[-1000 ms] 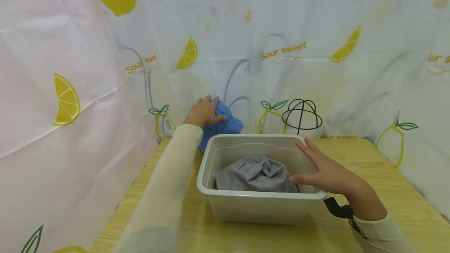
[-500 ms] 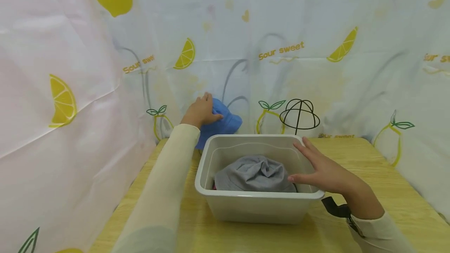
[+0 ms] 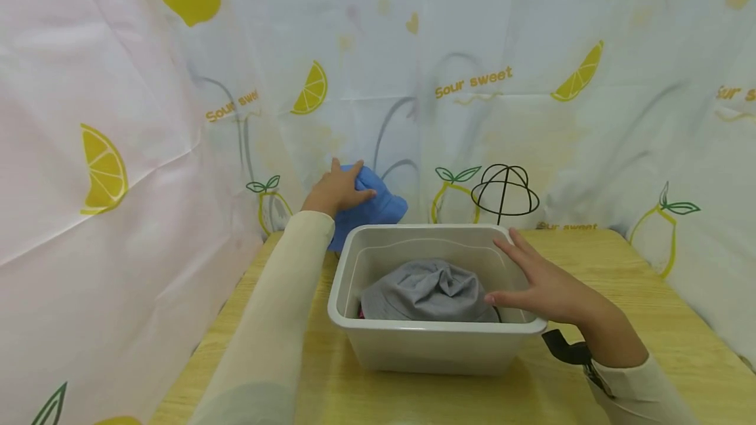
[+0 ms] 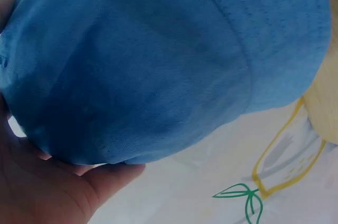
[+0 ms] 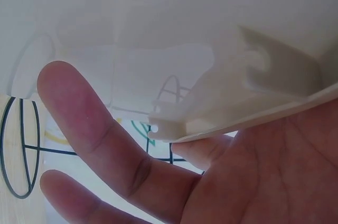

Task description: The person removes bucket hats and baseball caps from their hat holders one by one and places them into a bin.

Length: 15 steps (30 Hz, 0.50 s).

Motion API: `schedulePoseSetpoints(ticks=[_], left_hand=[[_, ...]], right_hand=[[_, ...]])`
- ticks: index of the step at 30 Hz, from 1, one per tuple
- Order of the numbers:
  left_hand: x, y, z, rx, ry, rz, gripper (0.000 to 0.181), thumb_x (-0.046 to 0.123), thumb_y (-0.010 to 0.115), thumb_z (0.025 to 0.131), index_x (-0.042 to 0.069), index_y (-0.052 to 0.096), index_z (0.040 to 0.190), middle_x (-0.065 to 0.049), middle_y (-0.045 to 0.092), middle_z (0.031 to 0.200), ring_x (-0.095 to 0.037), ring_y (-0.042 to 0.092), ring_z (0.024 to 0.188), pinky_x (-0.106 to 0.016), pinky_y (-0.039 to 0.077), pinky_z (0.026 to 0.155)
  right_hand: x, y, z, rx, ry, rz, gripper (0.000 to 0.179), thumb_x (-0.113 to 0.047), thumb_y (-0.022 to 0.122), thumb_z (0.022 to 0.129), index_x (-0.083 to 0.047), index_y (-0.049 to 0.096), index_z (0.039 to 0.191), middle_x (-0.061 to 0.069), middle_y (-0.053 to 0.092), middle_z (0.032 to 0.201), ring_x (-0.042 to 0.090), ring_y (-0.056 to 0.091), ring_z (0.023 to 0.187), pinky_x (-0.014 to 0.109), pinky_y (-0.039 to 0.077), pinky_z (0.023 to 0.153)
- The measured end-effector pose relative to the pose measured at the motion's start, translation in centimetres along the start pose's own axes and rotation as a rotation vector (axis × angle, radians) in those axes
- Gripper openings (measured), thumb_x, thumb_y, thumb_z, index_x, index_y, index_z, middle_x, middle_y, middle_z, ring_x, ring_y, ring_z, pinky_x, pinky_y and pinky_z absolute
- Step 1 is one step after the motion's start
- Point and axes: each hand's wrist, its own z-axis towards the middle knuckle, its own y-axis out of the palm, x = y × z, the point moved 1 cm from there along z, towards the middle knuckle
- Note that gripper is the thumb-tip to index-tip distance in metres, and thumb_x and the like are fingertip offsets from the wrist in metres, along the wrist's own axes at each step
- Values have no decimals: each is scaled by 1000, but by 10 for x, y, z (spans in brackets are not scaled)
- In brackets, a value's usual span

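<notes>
In the head view a blue bucket hat [image 3: 369, 199] is up behind the bin's left back corner. My left hand [image 3: 339, 190] touches its crown with spread fingers, and in the left wrist view the thumb [image 4: 119, 179] lies along the crown's edge. A grey fabric hat [image 3: 428, 290] lies crumpled inside a pale plastic bin [image 3: 431, 349], with a sliver of pink at its left. My right hand [image 3: 549, 284] rests at the bin's right rim, fingers spread and relaxed; the thumb extends over the inside. What bears the blue hat is mostly hidden.
Behind the bin rises a black wire hat stand [image 3: 503, 192] with a dome-shaped top. The bin sits on a wooden table [image 3: 638, 320]. White cloth printed with lemons [image 3: 378, 38] hangs along the back and both sides.
The left hand's fingers drew together on the blue hat, then spread apart again. Its hat has barely moved. The right hand, bin and grey hat keep their places.
</notes>
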Motion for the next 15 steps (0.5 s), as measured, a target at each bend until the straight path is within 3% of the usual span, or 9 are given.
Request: schedulePoseSetpoints(ticks=[3, 7, 11, 15], left_hand=[[-2, 2, 3, 37, 46, -6, 91, 61, 55, 100, 15, 15, 168, -31, 3, 170, -53, 37, 147, -59, 35, 119], [-2, 2, 5, 69, 68, -5, 91, 53, 52, 104, -3, 12, 164, -29, 9, 170, -48, 26, 153, -54, 28, 124], [-1, 0, 5, 67, 59, -4, 87, 47, 48, 107, -10, 11, 162, -30, 11, 170, -47, 18, 156, -53, 22, 127], [-1, -2, 4, 74, 61, 13, 80, 42, 42, 110, -13, 14, 160, -32, 14, 168, -47, 20, 156, -53, 23, 126]], right_hand=[[-1, -1, 0, -2, 5, 6, 107, -61, 75, 88, -17, 19, 167, 16, -7, 174, 57, 12, 153, 80, 27, 108], [-1, -1, -1, -4, 8, 16, 107, -60, 75, 88, -18, 18, 168, 15, -8, 174, 57, 11, 153, 80, 27, 108], [-1, -1, -1, -7, 5, 28, 106, -59, 75, 89, -17, 19, 167, 15, -8, 174, 57, 11, 154, 80, 27, 108], [-2, 0, -1, -10, 3, 30, 105, -59, 75, 89, -16, 20, 167, 14, -8, 174, 57, 10, 154, 81, 26, 108]])
